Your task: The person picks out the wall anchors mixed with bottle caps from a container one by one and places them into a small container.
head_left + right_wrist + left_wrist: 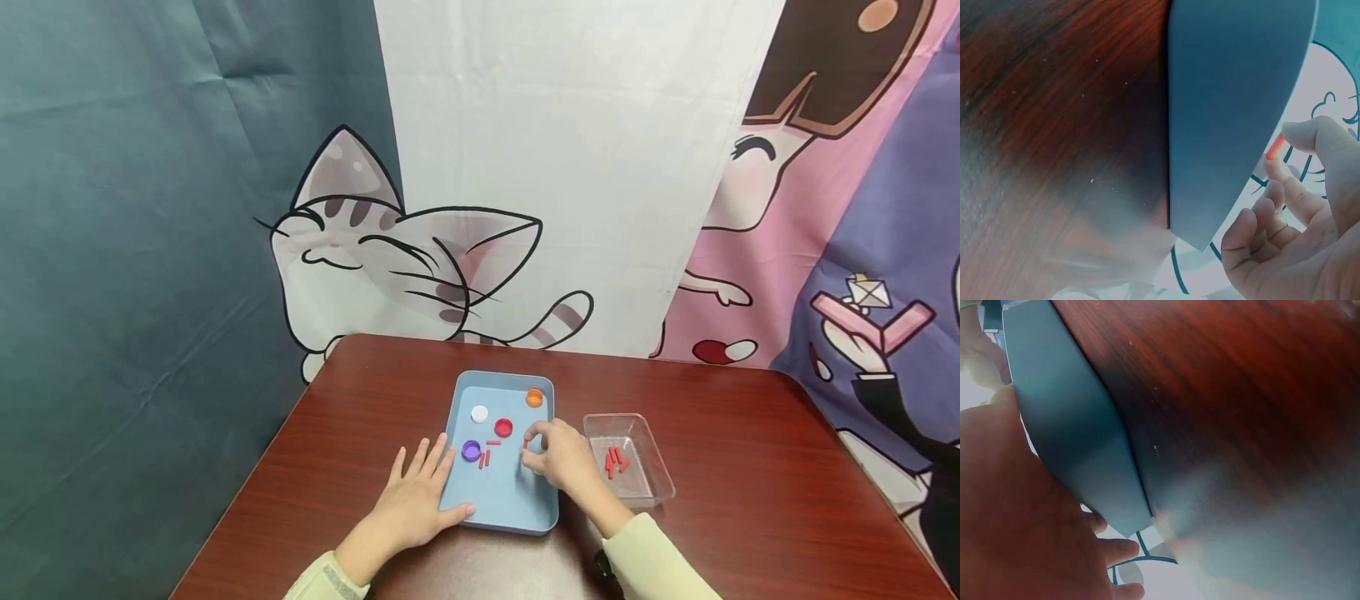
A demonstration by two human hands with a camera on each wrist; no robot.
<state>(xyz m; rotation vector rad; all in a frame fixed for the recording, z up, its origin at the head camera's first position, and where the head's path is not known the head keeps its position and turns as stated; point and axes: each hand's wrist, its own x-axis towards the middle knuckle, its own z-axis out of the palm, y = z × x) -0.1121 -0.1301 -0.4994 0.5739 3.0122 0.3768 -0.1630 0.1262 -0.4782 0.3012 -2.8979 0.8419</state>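
My right hand point(564, 457) is over the right side of a light blue tray point(504, 510), pinching a small red stick point(1275, 146) between thumb and index finger. The right wrist view shows the other fingers curled in below. Along the tray's left rim, my left hand point(414, 502) rests with fingers spread and thumb near the front corner. On the tray sit a purple round cap point(471, 451), a red cap point(503, 427), a white cap point(479, 414) and an orange cap point(534, 397). Short red sticks point(487, 457) lie beside the purple cap.
Right of the tray stands a clear plastic box point(660, 481) with several red sticks point(617, 455) inside. Both rest on a reddish-brown wooden table point(315, 467). Behind the table hangs a cartoon-printed curtain point(592, 167).
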